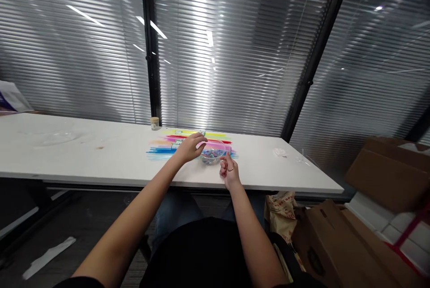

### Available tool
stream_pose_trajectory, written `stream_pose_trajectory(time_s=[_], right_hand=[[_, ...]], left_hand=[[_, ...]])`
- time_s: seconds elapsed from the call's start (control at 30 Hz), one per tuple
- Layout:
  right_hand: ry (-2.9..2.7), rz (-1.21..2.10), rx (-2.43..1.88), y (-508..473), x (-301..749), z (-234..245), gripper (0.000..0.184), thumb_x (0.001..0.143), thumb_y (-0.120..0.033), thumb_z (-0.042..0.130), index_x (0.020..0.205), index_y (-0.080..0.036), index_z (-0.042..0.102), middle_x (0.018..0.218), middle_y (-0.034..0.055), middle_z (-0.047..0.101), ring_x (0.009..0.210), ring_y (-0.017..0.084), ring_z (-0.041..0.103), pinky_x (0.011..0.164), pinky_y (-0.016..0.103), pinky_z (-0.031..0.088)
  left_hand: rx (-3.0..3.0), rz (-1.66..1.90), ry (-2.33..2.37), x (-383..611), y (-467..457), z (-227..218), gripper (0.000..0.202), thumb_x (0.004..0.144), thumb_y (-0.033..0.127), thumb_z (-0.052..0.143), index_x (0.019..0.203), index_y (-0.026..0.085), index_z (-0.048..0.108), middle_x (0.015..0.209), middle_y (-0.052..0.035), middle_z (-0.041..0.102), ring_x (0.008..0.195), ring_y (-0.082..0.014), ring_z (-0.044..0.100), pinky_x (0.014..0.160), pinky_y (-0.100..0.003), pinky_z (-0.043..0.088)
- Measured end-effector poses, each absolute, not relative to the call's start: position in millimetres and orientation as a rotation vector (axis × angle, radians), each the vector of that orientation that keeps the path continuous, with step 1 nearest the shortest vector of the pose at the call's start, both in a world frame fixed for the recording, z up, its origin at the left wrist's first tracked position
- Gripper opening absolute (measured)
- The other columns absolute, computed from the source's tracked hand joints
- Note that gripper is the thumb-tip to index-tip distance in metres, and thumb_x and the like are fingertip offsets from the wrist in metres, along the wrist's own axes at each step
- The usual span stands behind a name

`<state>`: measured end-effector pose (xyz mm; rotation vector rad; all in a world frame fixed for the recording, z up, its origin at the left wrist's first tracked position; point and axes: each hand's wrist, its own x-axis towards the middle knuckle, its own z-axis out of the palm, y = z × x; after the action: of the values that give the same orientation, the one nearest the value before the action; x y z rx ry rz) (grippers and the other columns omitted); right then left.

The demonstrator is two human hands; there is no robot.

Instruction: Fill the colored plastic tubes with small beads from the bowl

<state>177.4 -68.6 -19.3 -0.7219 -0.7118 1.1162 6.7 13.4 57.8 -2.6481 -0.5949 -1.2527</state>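
Observation:
A clear bowl (211, 160) holds a heap of small bits in blue, purple and other colours near the table's front edge. My left hand (191, 148) hovers over the bowl's left side, fingers bent forward and thumb apart; nothing shows in it. On the bowl's right, my right hand (230, 172) is closed with its fingers curled. A slim greyish thing (230, 149) points up from its fingertips, too small to name. Behind and around the bowl lie bundles of thin coloured sticks: blue sticks (163, 150), red sticks (178, 137) and yellow sticks (217, 135).
A small lidded jar (154, 123) stands by the window frame. Clear plastic (58, 138) lies on the white table (117, 162) at left, crumpled white paper (280, 152) at right. Cardboard boxes (336, 238) and a printed paper bag (282, 212) stand beside me on the right.

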Motion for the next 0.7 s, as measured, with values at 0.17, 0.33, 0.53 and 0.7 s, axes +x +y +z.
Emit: stream_pose_trajectory(time_s=[0.17,0.33,0.53,0.7], right_hand=[[-0.658,1.104,-0.726,-67.2,178.1,-15.2,0.052,0.069,-0.069,0.066,0.075,-0.018,0.057,0.049,-0.01,0.035,0.034,0.004,0.028,0.032,0.017,0.019],[-0.622,1.138,-0.708,-67.9,177.0,-13.6,0.051,0.067,-0.068,0.066,0.075,-0.018,0.055,0.048,-0.0107,0.034,0.034,0.003,0.025,0.033,0.017,0.018],[-0.625,1.146,-0.711,-68.0,176.6,-11.3,0.052,0.067,-0.069,0.065,0.073,-0.02,0.052,0.047,-0.0112,0.034,0.033,0.004,0.025,0.033,0.018,0.018],[-0.607,1.17,-0.698,-67.5,177.6,-10.0,0.052,0.066,-0.068,0.067,0.072,-0.019,0.052,0.046,-0.0111,0.035,0.033,0.004,0.026,0.032,0.017,0.018]], left_hand=[[-3.06,-0.409,-0.792,38.9,32.3,88.9,0.039,0.067,0.019,0.066,0.105,0.021,0.069,0.105,-0.0067,0.07,0.09,-0.0229,0.064,0.071,-0.028,0.05],[-3.094,0.175,-0.972,69.7,41.5,81.0,0.058,0.054,0.016,0.069,0.11,0.028,0.066,0.107,-0.0071,0.069,0.082,-0.0239,0.064,0.062,-0.027,0.048],[-3.128,0.068,-0.904,74.1,36.5,71.5,0.034,0.052,0.012,0.065,0.085,0.021,0.067,0.072,-0.0037,0.068,0.057,-0.0187,0.057,0.057,-0.028,0.045],[-3.159,0.081,-0.915,74.9,26.3,76.0,0.029,0.059,0.013,0.056,0.085,0.021,0.066,0.079,-0.0042,0.069,0.061,-0.0189,0.057,0.059,-0.029,0.045]])
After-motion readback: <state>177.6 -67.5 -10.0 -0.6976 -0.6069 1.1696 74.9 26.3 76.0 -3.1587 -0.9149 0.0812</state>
